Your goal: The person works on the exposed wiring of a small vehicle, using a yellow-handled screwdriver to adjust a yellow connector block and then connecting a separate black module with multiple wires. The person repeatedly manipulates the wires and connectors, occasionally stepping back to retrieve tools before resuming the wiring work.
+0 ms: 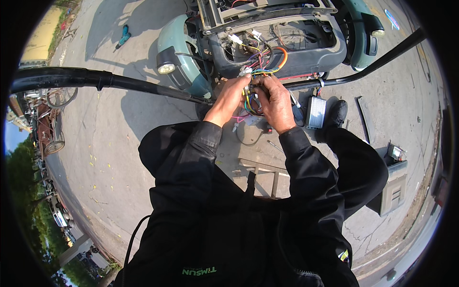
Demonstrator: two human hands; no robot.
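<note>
A bundle of multicoloured wires (262,68) spills from the open grey body panel (296,64) of a small vehicle. My left hand (226,100) is closed on the bundle's near end, its fingertips beside a white plug connector (245,71). Close on its right, my right hand (279,106) pinches the same wires, fingers bent. The exact wires between the fingers are partly hidden. Loops of yellow, green and blue wire hang between both hands. An orange cable (283,58) curves above my right hand, and more white connectors (235,39) lie farther back.
A finned silver box (316,113) stands by my right shoe. Long black bars (138,86) reach out from both sides of the vehicle. A teal power drill (124,36) lies on the concrete far left. At right are a dark strip (364,119) and a grey box-shaped part (395,189).
</note>
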